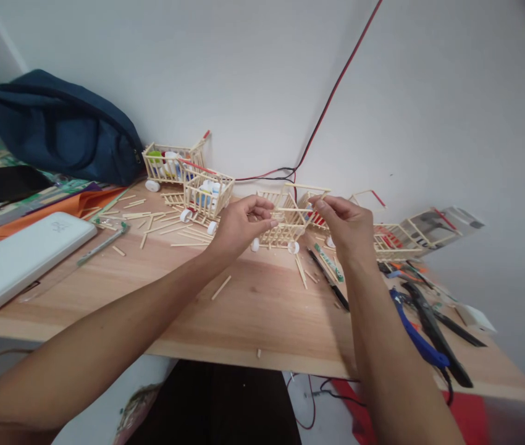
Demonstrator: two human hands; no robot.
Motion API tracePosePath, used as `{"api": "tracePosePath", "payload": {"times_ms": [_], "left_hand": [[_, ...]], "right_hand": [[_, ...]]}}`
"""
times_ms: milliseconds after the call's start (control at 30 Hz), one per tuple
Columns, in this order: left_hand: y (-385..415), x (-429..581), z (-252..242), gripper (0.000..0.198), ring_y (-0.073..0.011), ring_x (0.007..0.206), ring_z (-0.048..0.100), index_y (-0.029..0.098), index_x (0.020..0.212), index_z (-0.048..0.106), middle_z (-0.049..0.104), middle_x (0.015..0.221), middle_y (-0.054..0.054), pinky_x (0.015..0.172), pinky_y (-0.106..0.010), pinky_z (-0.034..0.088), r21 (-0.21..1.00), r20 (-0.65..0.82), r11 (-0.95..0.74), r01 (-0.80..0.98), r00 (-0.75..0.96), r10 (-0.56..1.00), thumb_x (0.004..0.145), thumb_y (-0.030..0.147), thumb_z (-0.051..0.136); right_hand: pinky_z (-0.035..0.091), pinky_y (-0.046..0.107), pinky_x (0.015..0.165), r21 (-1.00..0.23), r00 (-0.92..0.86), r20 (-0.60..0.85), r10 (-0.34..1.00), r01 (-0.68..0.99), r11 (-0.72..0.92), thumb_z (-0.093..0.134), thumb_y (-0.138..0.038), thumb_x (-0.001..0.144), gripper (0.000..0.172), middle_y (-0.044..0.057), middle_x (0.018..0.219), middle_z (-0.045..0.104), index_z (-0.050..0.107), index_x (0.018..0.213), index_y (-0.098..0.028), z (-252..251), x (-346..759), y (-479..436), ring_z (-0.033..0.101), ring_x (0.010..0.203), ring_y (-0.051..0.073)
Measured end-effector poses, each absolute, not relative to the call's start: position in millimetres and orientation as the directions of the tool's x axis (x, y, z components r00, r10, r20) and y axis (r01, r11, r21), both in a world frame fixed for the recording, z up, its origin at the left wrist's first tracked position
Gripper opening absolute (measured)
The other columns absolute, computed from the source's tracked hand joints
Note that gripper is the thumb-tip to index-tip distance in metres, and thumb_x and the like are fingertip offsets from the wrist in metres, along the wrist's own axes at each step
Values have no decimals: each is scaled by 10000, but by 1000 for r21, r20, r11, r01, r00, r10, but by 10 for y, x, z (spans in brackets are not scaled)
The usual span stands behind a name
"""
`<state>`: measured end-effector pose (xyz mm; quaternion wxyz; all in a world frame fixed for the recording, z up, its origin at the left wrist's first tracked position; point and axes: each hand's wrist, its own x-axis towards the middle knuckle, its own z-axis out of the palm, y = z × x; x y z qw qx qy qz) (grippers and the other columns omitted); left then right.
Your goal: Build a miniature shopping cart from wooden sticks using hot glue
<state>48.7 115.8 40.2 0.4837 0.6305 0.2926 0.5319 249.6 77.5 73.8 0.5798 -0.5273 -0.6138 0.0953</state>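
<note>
My left hand (pixel 246 224) is at the left side of a small cart made of thin wooden sticks (pixel 285 233), its fingers apart and curved beside the basket; nothing shows in its grasp. My right hand (pixel 346 221) is raised at the cart's right, thumb and forefinger pinched together near the end of a light stick; what sits between the fingertips is too small to name. White wheels (pixel 293 247) show under the cart. Behind and left stands another stick cart (pixel 207 193) holding small white and blue items.
Loose sticks (pixel 165 224) lie on the wooden table (pixel 244 309). A white power bank (pixel 26 259) and a blue bag (pixel 68 133) are at left. At right lie a black pen (pixel 328 278), a blue-handled tool (pixel 417 330) and more stick carts (pixel 399 244).
</note>
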Motion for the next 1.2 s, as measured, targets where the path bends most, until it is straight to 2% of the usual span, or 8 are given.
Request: {"api": "tracePosePath", "payload": {"times_ms": [567, 1033, 1200], "left_hand": [[1159, 490, 415, 311, -101, 705, 580, 128, 844, 626, 608, 732, 5, 684, -248, 485, 928, 363, -320, -190, 274, 891, 581, 182, 782], [1181, 497, 376, 290, -99, 707, 581, 122, 837, 614, 608, 737, 2, 691, -246, 487, 923, 376, -330, -199, 276, 885, 599, 175, 770], [1184, 501, 373, 253, -98, 705, 582, 125, 837, 615, 609, 735, 1, 695, -249, 489, 919, 387, -345, -190, 273, 881, 625, 164, 748]], "right_hand": [[512, 360, 846, -707, 249, 656, 713, 533, 464, 654, -339, 812, 172, 18, 925, 733, 758, 899, -234, 626, 2467, 710, 665, 916, 199], [486, 339, 814, -596, 230, 754, 616, 634, 493, 628, -334, 839, 168, 22, 858, 720, 747, 845, -216, 573, 2396, 664, 640, 871, 182], [485, 343, 826, -591, 234, 752, 617, 654, 473, 611, -346, 848, 182, 24, 860, 718, 747, 848, -225, 584, 2372, 649, 640, 890, 189]]}}
